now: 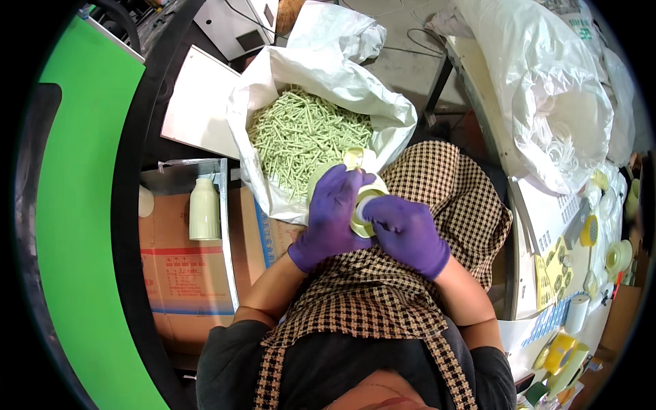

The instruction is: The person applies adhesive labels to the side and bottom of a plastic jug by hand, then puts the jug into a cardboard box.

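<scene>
Both hands wear purple gloves and meet over my lap. My left hand (333,213) wraps around a pale yellow-green plastic bottle (363,205) from the left. My right hand (406,231) grips the same bottle from the right, near its round open mouth. A small pale cap-like piece (353,158) shows just above my left fingers. Right behind the hands stands an open white sack (276,80) filled with several pale green stick-shaped parts (304,133).
A pale bottle (203,209) stands on cardboard boxes (181,273) at the left. A green curved panel (75,225) fills the far left. At the right, a table edge (519,225) carries label sheets (552,270), tape rolls (618,254) and large white bags (547,89).
</scene>
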### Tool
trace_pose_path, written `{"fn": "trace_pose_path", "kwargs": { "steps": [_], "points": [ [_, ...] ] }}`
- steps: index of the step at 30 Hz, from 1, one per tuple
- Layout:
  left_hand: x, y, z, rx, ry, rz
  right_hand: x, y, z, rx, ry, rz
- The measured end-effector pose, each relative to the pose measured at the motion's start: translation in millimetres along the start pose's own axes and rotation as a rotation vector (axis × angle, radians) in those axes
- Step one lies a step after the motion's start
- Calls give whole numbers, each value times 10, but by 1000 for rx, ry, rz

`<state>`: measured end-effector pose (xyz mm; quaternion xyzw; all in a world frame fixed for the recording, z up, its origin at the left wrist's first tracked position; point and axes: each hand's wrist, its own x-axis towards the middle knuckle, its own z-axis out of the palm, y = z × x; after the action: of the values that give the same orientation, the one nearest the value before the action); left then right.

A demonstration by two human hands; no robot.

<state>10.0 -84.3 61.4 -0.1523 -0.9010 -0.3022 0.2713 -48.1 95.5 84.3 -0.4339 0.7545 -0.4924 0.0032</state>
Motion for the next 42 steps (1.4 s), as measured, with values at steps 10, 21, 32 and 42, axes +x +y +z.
{"fn": "trace_pose_path", "kwargs": {
  "steps": [10, 21, 32, 42],
  "points": [
    [50, 96, 120, 51, -34, 68, -157, 150, 226, -279, 2, 66],
    [-42, 134, 140, 13, -44, 17, -195, 80, 153, -233, -220, 75],
    [199, -5, 22, 94, -261, 96, -879, -109, -325, -47, 313, -211],
    [-52, 243, 726, 55, -393, 1082, -4003, -556, -1796, -1145, 1090, 687]
  ]
}}
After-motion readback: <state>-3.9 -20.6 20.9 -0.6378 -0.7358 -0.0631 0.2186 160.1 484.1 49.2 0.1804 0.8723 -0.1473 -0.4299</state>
